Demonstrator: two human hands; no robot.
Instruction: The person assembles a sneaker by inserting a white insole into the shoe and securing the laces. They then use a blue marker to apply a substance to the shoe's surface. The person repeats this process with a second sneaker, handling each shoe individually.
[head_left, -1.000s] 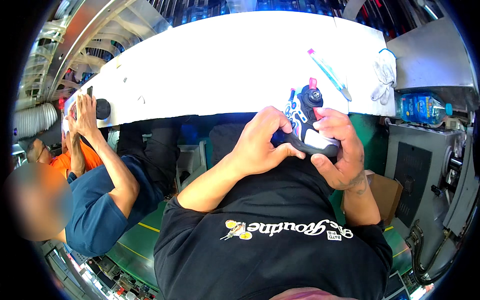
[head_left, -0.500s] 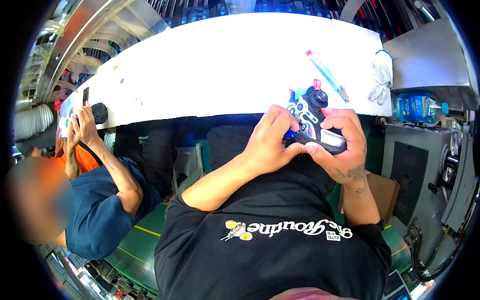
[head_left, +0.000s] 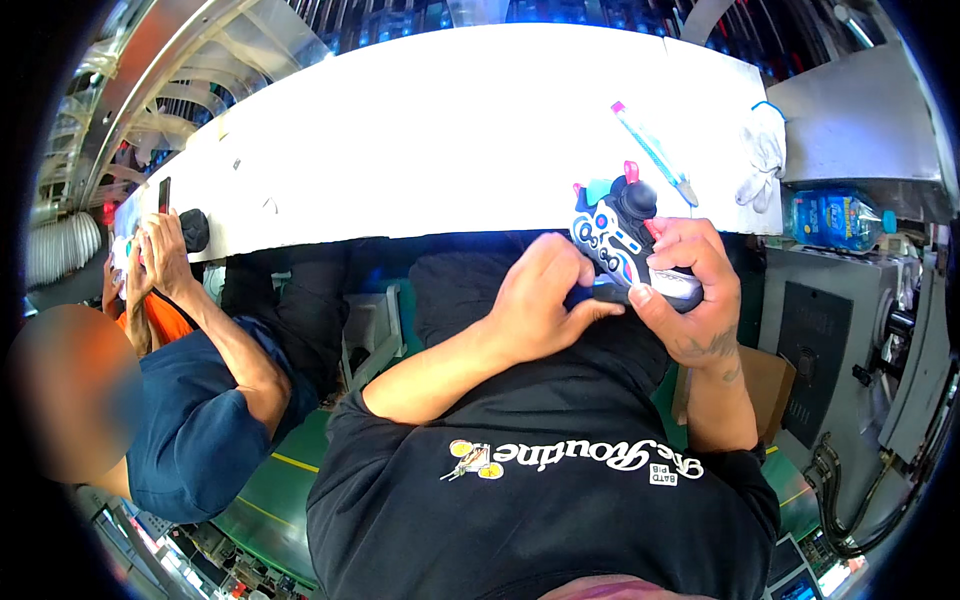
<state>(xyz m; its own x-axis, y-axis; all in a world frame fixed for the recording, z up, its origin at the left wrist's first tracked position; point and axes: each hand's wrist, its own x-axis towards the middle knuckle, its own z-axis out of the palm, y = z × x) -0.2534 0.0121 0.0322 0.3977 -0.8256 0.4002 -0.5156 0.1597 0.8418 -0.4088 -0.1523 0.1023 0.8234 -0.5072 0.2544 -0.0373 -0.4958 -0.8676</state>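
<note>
Over the near edge of the bench I hold a black device (head_left: 611, 245) with a white-and-blue patterned face, round knob-like parts and red tabs. My right hand (head_left: 690, 285) is closed around its right end, with the thumb on the near side. My left hand (head_left: 545, 300) is at its left end, fingers curled and thumb pointing toward its lower edge. A blue bit shows between that thumb and the fingers, but what they pinch is hidden. Just beyond the device lies a box cutter-like tool (head_left: 652, 150) with a pink end and a pale blue body.
The long white bench (head_left: 430, 130) spans the far side. A white glove (head_left: 763, 155) lies at its right end, near a blue-labelled bottle (head_left: 840, 220) on a grey machine (head_left: 835, 335). A cardboard box (head_left: 765, 390) stands below. At left, a co-worker in a blue shirt (head_left: 205, 430) handles something.
My left hand has drawn slightly left and down, its thumb coming away from my right thumb. The device has turned a little, showing more of its patterned face. My right hand keeps its grip.
</note>
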